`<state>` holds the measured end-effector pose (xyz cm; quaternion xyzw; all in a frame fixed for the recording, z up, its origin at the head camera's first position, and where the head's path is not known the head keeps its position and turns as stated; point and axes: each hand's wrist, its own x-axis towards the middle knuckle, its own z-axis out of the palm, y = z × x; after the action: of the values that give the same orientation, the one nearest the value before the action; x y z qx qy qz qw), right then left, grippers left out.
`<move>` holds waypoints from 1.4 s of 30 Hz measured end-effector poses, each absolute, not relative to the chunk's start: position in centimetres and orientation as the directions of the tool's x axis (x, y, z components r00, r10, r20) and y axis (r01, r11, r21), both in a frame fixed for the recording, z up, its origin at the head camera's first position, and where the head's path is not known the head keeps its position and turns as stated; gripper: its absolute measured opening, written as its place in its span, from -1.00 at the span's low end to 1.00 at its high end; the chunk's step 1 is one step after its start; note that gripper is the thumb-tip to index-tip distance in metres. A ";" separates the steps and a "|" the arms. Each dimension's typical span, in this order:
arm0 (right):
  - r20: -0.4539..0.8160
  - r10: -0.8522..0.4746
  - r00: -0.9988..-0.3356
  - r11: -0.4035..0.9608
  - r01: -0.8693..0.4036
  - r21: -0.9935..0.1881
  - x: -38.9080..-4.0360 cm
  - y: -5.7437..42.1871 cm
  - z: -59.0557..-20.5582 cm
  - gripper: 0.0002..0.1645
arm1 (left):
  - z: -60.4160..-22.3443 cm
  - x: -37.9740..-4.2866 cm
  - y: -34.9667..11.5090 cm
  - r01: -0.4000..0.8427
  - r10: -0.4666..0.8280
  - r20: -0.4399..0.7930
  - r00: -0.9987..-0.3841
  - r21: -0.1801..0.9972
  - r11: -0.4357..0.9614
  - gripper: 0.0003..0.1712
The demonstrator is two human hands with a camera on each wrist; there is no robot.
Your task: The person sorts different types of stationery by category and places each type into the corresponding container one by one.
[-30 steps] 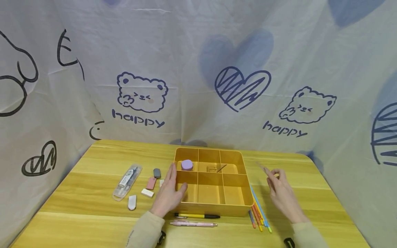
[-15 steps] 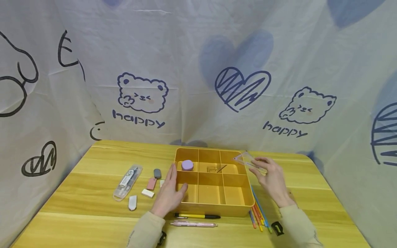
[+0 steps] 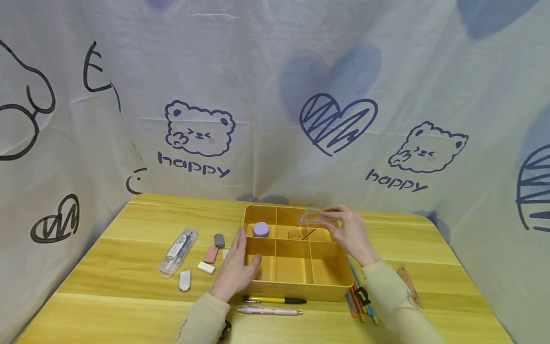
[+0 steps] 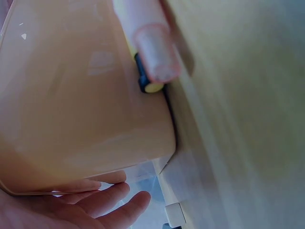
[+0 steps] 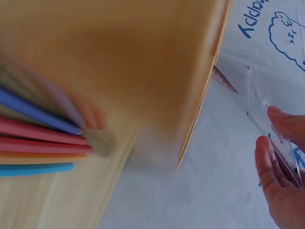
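Observation:
A yellow divided storage box stands mid-table. My left hand holds its left wall, the thumb over the front-left compartment and the fingers along the outside; in the left wrist view those fingers lie beside the wall. Between thumb and fingers my right hand pinches a clear set square, tilted above the box's back compartments. The right wrist view shows this clear triangle past the rim. A lilac rounded item sits in the back-left compartment. A thin brown piece leans in the back-middle one.
Left of the box lie a clear pencil case, a grey eraser, a pink eraser and white ones. A yellow pen and pink pen lie in front. Right are coloured pencils and a brown flat piece.
My right hand has carried the set square leftward from the table's right side to over the box's back compartments. The left hand stays on the box wall.

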<state>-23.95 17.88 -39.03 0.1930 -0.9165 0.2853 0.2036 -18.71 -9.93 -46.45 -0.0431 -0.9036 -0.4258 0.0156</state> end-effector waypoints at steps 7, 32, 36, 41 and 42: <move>0.291 -0.342 -0.893 0.759 -0.445 -0.475 -25.6 16.8 -38.8 -0.75 | -46.5 -18.7 -9.8 0.088 0.066 0.059 -0.996 0.770 0.632 -0.03; 0.314 -0.221 -0.923 0.729 -0.371 -0.575 -22.0 22.4 -39.8 -0.72 | -46.6 -18.6 -9.6 0.115 0.076 0.086 -0.993 0.764 0.634 -0.05; 0.329 -0.082 -0.941 0.720 -0.285 -0.632 -19.8 25.9 -41.0 -0.72 | -46.6 -18.6 -9.7 0.113 0.072 0.088 -0.994 0.765 0.634 -0.04; 0.118 0.047 -0.992 0.701 -0.052 -0.711 -17.6 30.0 -42.6 -0.53 | -46.5 -18.7 -9.9 0.111 0.073 0.084 -0.994 0.762 0.638 -0.05; 0.056 0.053 -0.997 0.707 -0.002 -0.708 -17.4 30.7 -42.9 -0.48 | -46.5 -18.7 -9.9 0.109 0.073 0.082 -0.994 0.762 0.639 -0.05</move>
<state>-17.41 30.72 -42.88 -0.0138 -0.9230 0.3828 0.0362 -18.65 -9.93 -46.53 -0.0503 -0.9049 -0.4220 0.0217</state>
